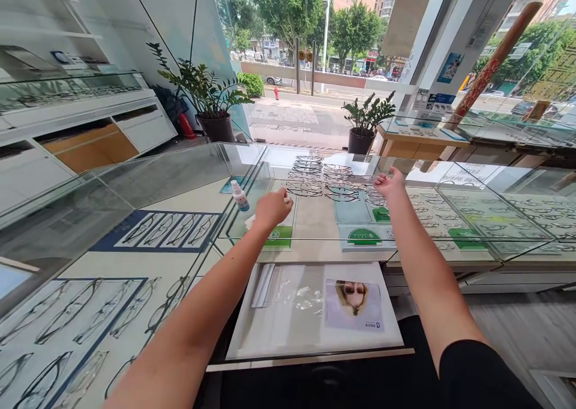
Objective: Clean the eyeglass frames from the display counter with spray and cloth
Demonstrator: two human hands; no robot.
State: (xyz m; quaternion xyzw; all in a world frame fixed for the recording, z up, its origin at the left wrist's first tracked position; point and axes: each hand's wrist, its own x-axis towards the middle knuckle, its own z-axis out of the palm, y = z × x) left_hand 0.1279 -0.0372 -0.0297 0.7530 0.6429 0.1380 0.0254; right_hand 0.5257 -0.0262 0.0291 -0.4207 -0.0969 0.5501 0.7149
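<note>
My left hand [273,208] is closed over the glass counter, beside a small spray bottle [240,196]; something white shows at its fingers, too small to name. Just below that hand a white cloth or tissue [250,221] lies on the glass. My right hand [390,182] is raised at the right end of the rows of eyeglasses [307,178], fingers curled, and what they hold, if anything, is too small to make out.
An open drawer [288,337] with a photo card [353,304] and plastic bags juts out below the counter [315,253]. Glass cases of eyeglasses stand left and right. Two potted plants [216,127] [361,139] stand beyond, near the window.
</note>
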